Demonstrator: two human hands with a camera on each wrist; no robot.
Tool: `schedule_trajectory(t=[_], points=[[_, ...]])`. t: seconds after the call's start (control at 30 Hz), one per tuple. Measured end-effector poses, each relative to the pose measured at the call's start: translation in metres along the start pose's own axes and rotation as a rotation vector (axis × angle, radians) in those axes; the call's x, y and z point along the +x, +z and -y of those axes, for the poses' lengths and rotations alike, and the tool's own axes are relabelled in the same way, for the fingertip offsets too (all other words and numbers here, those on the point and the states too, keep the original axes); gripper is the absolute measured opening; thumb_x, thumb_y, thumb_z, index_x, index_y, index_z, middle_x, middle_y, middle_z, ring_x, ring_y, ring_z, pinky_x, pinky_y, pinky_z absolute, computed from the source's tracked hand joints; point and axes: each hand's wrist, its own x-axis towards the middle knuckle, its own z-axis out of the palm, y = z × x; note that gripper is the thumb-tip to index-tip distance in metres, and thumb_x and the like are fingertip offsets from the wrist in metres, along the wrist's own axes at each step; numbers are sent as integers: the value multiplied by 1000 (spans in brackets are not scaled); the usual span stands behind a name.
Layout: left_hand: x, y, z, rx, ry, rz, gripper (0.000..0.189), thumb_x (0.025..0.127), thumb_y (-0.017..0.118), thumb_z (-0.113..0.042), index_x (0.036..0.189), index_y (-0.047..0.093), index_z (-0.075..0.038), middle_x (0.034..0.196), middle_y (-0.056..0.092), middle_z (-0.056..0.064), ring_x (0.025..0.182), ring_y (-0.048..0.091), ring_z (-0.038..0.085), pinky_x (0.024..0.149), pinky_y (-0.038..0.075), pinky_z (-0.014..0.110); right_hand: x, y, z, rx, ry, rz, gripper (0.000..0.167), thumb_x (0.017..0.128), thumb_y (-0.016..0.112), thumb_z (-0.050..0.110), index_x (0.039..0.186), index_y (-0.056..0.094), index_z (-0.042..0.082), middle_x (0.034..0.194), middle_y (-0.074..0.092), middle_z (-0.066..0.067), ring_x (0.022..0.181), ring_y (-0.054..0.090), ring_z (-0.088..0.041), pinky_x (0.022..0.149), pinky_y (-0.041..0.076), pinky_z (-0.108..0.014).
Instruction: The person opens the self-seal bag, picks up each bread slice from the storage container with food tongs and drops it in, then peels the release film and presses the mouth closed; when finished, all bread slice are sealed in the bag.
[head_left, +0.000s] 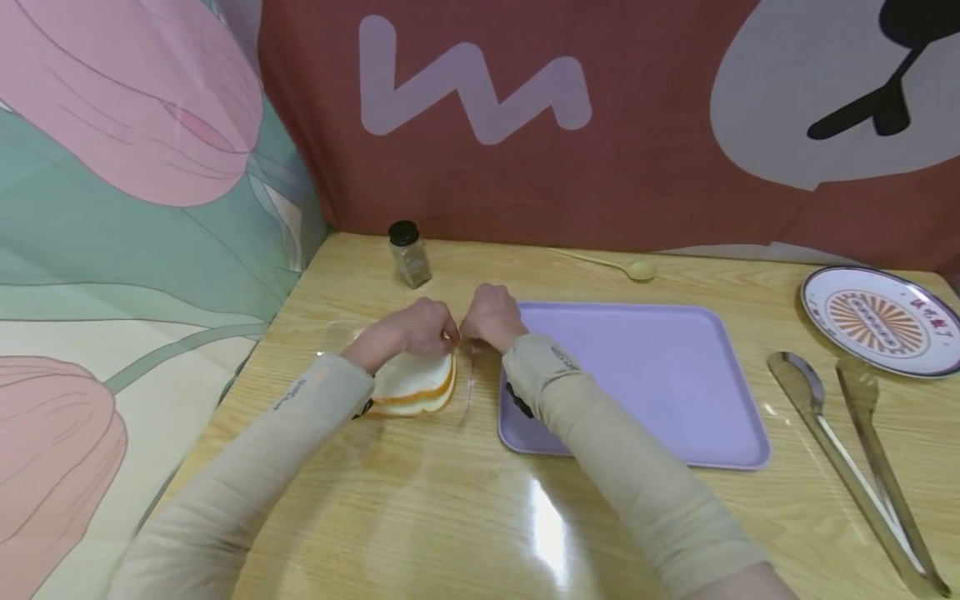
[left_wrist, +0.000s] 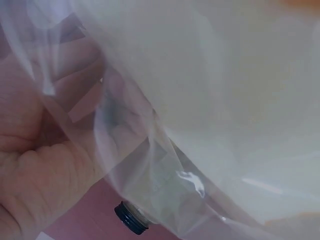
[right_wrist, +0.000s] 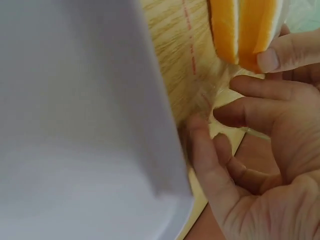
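A stack of white bread slices [head_left: 412, 382] with orange-brown crusts lies in a clear plastic bag [head_left: 469, 385] left of the tray. My left hand [head_left: 426, 327] pinches the bag beside the bread; the left wrist view shows its fingers through the film [left_wrist: 165, 185]. Close by on the right, my right hand [head_left: 491, 317] pinches the bag's loose end, which has a thin red printed line. In the right wrist view, a thumb from the left side meets the crust edges [right_wrist: 248, 32], and my right fingers [right_wrist: 205, 150] hold crumpled film.
A purple tray [head_left: 637, 383] lies beneath my right forearm. Behind my hands stand a black-capped jar [head_left: 411, 257] and a yellow spoon [head_left: 637, 269]. At the right are a patterned plate [head_left: 930, 321] and metal tongs [head_left: 847, 467]. Printed cloth [head_left: 637, 183] hangs along the back and left.
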Motion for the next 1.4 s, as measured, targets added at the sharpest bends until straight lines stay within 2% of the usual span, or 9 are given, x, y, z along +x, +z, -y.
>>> schedule_trajectory(t=[0.17, 0.3, 0.4, 0.6, 0.73, 0.87, 0.97, 1.2, 1.4], points=[[1, -1, 0, -12, -33, 15, 19, 87, 62, -11, 98, 77, -10, 87, 70, 3, 69, 52, 14, 63, 45, 25, -4, 0, 4, 40, -19, 52, 20, 77, 72, 20, 71, 63, 3, 79, 66, -17, 51, 64, -18, 45, 51, -26], [2, 0, 0, -17, -29, 11, 17, 87, 61, -11, 93, 77, -11, 77, 65, 2, 64, 47, 14, 57, 39, 24, -3, 1, 4, 20, -14, 36, 20, 76, 73, 20, 73, 64, 3, 81, 67, -17, 55, 65, -20, 50, 53, -26], [1, 0, 0, -6, -16, 9, 19, 87, 61, -11, 98, 77, -11, 84, 69, 2, 69, 51, 15, 61, 43, 24, -2, 3, 5, -9, -18, 3, 19, 74, 75, 18, 78, 66, 2, 86, 67, -15, 68, 65, -23, 59, 53, -29], [1, 1, 0, 16, -8, 8, 20, 87, 62, -11, 100, 77, -12, 90, 71, 3, 76, 56, 17, 69, 49, 28, -1, 6, 6, -48, -37, 5, 24, 74, 75, 18, 90, 67, 2, 101, 66, -17, 89, 65, -28, 71, 55, -35], [1, 2, -1, 18, -7, 10, 21, 88, 61, -11, 103, 76, -11, 99, 72, 5, 86, 60, 19, 77, 51, 32, -1, 7, 4, -32, -11, 31, 18, 76, 73, 18, 84, 66, 3, 97, 67, -16, 79, 64, -24, 63, 53, -31], [1, 2, -2, 16, -13, 15, 24, 88, 60, -11, 108, 74, -9, 106, 70, 8, 98, 62, 24, 85, 51, 35, -1, 7, 1, 56, 47, 61, 17, 78, 71, 18, 74, 60, 5, 90, 66, -17, 56, 62, -17, 49, 52, -26], [1, 1, -4, 1, -18, 23, 26, 88, 59, -10, 111, 72, -7, 110, 69, 10, 101, 62, 26, 87, 50, 36, -4, 5, -2, 137, 76, 70, 19, 80, 66, 16, 68, 55, 7, 86, 64, -18, 46, 61, -15, 45, 52, -26], [-2, 1, -5, -6, -9, 20, 29, 87, 57, -6, 112, 71, -3, 113, 68, 12, 101, 60, 26, 89, 50, 37, -14, 0, -6, 305, 129, 58, 19, 80, 57, 12, 62, 51, 9, 68, 64, -13, 47, 64, -20, 45, 54, -30], [-1, 3, -7, 12, 5, 8, 31, 89, 56, -8, 116, 68, -2, 116, 67, 13, 105, 61, 28, 91, 49, 39, -19, -1, -10, 343, 143, 56, 24, 80, 56, 14, 57, 48, 11, 64, 65, -12, 51, 67, -23, 47, 55, -32]])
